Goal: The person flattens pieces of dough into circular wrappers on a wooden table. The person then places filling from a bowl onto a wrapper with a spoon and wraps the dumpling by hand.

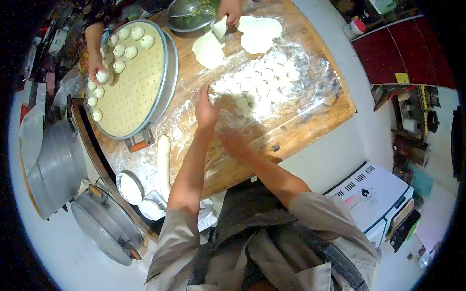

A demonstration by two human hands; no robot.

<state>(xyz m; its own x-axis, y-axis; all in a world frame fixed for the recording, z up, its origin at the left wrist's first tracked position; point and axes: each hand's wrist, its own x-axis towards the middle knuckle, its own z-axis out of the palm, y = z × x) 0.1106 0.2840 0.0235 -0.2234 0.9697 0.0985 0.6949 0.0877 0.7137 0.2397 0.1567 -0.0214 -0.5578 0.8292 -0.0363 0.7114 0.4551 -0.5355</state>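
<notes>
My left hand (207, 110) is at the left edge of a heap of small floured dough pieces (264, 80), its fingers stretched out and nothing in its grasp. Lower and to the right, my right hand (235, 143) is over the floured wooden table (301, 128), somewhat blurred, with fingers extended and no object visible in it. A long dough roll (164, 162) lies to the left of my left forearm. Flat dough sheets (260, 34) rest beyond the heap, with another sheet (208, 51) to their left.
A round steamer tray (141, 99) holds several buns (119, 51). Another person's hand (97, 70) touches a bun there; their other hand (230, 10) lifts dough beside a metal bowl (191, 17). Flour containers (130, 187) stand at the near left corner, a white appliance (371, 196) at right.
</notes>
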